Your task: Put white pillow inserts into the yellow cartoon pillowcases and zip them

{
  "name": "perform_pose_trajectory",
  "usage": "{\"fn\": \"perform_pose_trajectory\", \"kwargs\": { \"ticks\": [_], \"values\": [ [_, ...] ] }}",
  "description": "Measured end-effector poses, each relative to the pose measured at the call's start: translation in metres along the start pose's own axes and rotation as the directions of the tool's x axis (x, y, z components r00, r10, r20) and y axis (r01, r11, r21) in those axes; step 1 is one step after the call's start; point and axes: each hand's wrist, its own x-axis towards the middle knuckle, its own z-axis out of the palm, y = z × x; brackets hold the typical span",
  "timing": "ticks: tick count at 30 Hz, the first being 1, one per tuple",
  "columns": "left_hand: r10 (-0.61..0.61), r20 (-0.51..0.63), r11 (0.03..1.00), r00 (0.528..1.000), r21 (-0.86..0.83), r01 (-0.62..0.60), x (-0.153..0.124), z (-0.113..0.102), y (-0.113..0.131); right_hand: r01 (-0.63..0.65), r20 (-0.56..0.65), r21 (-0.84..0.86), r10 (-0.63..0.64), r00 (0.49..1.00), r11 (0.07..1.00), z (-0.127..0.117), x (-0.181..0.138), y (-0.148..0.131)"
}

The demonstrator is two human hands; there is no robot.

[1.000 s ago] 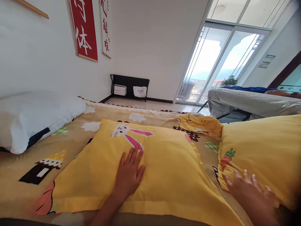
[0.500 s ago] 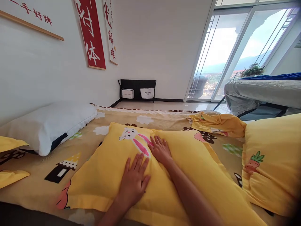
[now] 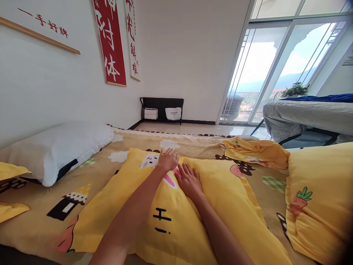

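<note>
A yellow pillow (image 3: 118,206) with a white rabbit print and black lettering lies flat on the bed in front of me. My left hand (image 3: 168,160) is at its far edge, over the rabbit's ears, with the fingers stretched forward. Just to the right, my right hand (image 3: 190,180) rests palm down on the pillow, fingers extended. A crease runs down the pillow under my right hand. Part of the rabbit is hidden behind my left hand and forearm. Neither hand grips anything.
Another yellow pillow (image 3: 322,195) with a carrot print sits at the right. Crumpled yellow cloth (image 3: 256,151) lies beyond it. A white pillow (image 3: 71,143) is at the left on the patterned bedsheet (image 3: 102,176). A black rack (image 3: 161,105) stands by the far wall.
My left hand has moved forward and slightly right, from the pillow's middle to its far edge, uncovering the black lettering. My right hand stays in about the same place.
</note>
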Motion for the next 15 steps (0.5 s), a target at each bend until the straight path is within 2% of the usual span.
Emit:
{"fn": "perform_pose_trajectory", "kwargs": {
  "ticks": [3, 5, 7, 9, 13, 15],
  "values": [
    [-0.146, 0.054, 0.989, 0.988, -0.012, 0.146, 0.006, 0.051, -0.03, 0.007, -0.032, -0.021, -0.008, 0.999, 1.0, 0.007, -0.004, 0.003],
    [-0.181, 0.057, 0.983, 0.982, -0.015, 0.182, 0.003, 0.071, -0.043, 0.016, -0.034, -0.027, -0.016, 0.999, 1.0, 0.009, -0.008, 0.002],
    [-0.19, 0.062, 0.981, 0.98, -0.016, 0.191, 0.003, 0.077, -0.049, 0.01, -0.015, -0.02, -0.01, 1.0, 1.0, 0.003, -0.009, 0.0],
    [-0.188, 0.066, 0.982, 0.98, -0.016, 0.19, 0.005, 0.076, -0.047, -0.003, 0.06, -0.024, 0.004, 0.998, 1.0, -0.012, -0.002, 0.0],
    [-0.179, 0.035, 0.984, 0.983, -0.004, 0.179, 0.004, 0.077, -0.034, -0.023, 0.275, -0.041, 0.033, 0.961, 0.999, -0.053, 0.041, 0.004],
    [-0.173, 0.005, 0.985, 0.985, 0.0, 0.173, 0.001, 0.08, -0.03, -0.036, 0.28, -0.04, 0.045, 0.959, 0.999, -0.061, 0.062, 0.005]
  ]
}}
